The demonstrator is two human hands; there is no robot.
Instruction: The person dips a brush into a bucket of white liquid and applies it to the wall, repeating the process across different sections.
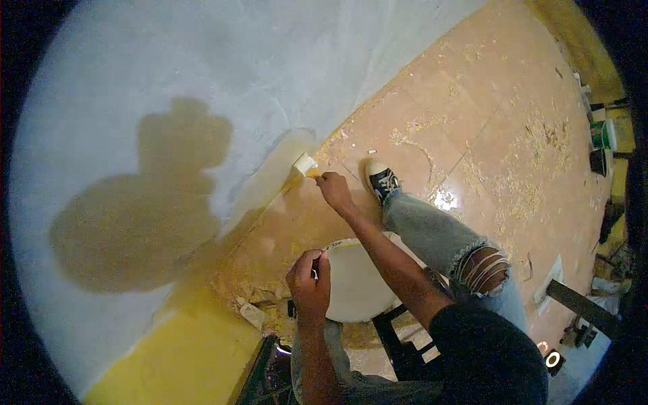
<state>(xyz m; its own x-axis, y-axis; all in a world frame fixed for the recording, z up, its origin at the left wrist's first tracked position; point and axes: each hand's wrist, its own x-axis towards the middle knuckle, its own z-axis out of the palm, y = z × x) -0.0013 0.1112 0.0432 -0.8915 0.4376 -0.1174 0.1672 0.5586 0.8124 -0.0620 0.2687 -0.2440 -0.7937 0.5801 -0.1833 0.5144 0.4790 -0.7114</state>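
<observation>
My right hand (334,190) is closed around the handle of a paintbrush (306,164). Its white-coated bristles rest at the foot of the grey-white wall (270,74), where wall and floor meet. Close to my body, my left hand (310,280) is closed at the near-left rim of a round bucket (347,242), thumb and fingers curled at the edge. Pale, whitish paint seems to fill the bucket. My right forearm crosses above it and covers part of its right side.
Shavings and flakes litter the tan tiled floor (466,121). My sneaker (381,179) stands just right of the brush. A yellow wall section (182,351) is at lower left. A green-and-white tub (603,135) sits at far right, near a dark bar (580,307) and a small lit lamp (553,359).
</observation>
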